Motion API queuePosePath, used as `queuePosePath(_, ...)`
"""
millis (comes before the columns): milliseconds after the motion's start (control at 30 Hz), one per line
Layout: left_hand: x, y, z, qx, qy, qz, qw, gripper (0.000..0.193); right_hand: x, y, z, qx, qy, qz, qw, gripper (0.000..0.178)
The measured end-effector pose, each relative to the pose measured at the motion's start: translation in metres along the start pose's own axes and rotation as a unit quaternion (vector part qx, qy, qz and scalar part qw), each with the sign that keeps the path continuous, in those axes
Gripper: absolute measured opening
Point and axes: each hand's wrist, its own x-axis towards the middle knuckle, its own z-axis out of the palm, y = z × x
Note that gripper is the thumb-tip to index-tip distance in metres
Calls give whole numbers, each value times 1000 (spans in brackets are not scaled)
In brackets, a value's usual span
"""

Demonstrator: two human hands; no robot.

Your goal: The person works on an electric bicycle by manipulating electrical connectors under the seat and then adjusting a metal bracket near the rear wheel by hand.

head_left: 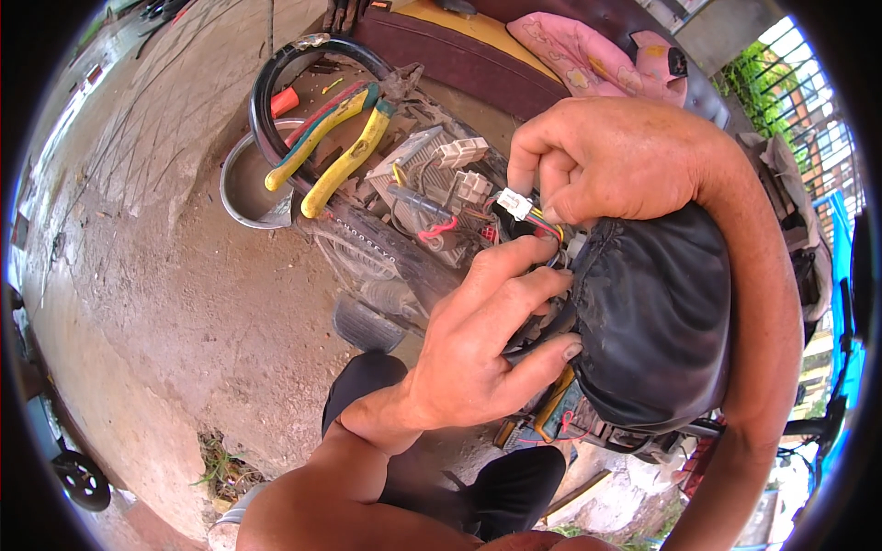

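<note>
My right hand (611, 156) reaches in from the right with its fingers curled, pinching the coloured wires just behind a white plug connector (514, 204). Below it, my left hand (482, 321) has its fingers apart. Its fingertips touch the wiring, and its thumb lies against a black-covered vehicle seat (657, 317). Beside the connector is a dusty finned metal box (409, 170) with white connector blocks (462, 152) and loose wires, one of them pink. Pliers with yellow and green handles (354, 151) rest across the frame to the left. My left fingers hide part of the wiring.
A black hoop-shaped bar (260, 96) rises beyond the pliers, with a metal bowl (230, 188) beside it. A maroon seat (459, 55) bearing a pink cloth (588, 55) stands at the back. Below the black seat is a yellow-edged device (556, 406).
</note>
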Motion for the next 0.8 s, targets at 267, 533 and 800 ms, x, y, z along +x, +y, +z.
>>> queuePosePath(267, -1, 0, 1, -4, 2, -6, 1000, 46, 2, 3, 2, 2, -4, -9, 1000, 30)
queuePosePath(533, -1, 0, 1, -8, 3, -10, 1000, 45, 3, 4, 2, 10, -9, -18, 1000, 30)
queuePosePath(800, -4, -1, 2, -40, 48, 12, 998, 38, 4, 3, 2, 11, -1, -24, 1000, 30)
